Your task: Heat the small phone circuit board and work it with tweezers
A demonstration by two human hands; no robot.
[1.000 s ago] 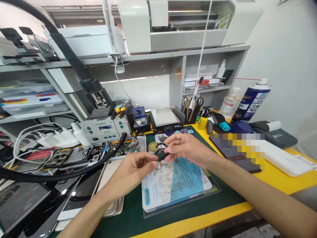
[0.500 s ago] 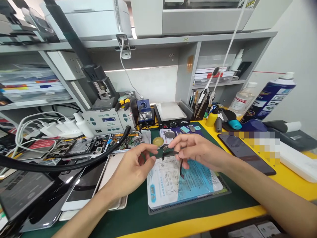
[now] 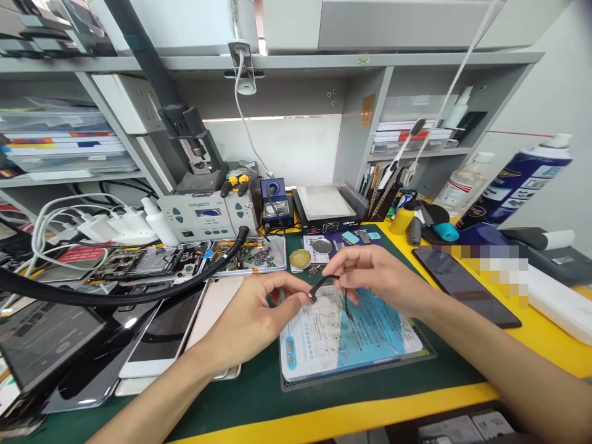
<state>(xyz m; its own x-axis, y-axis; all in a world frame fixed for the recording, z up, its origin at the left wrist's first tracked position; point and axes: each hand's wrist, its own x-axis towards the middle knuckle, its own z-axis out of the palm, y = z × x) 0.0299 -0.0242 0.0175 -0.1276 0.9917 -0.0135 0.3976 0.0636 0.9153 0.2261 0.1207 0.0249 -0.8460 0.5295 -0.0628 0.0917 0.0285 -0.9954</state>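
A thin black flex cable (image 3: 329,280) is stretched in an arch between my two hands. My left hand (image 3: 263,308) pinches its left end between thumb and forefinger. Farther along the strip, my right hand (image 3: 370,273) grips it with thumb and fingers, and a loose tail hangs down from there. Both hands are above a stained blue-and-white printed pad (image 3: 351,339) on the green mat (image 3: 259,401). Just behind the fingers sit a round tin of yellowish paste (image 3: 300,258) and a few tiny metal parts (image 3: 316,269).
Phones and a white-framed screen (image 3: 160,339) lie at left, beneath a thick black hose (image 3: 139,300). A tray of circuit boards (image 3: 259,253), a soldering station (image 3: 208,216) and a heating plate (image 3: 326,213) stand behind. A dark phone (image 3: 462,287) and spray can (image 3: 518,179) are at right.
My left hand has moved right and taken the cable's free end. The right hand still holds the cable. The whole view has shifted slightly.
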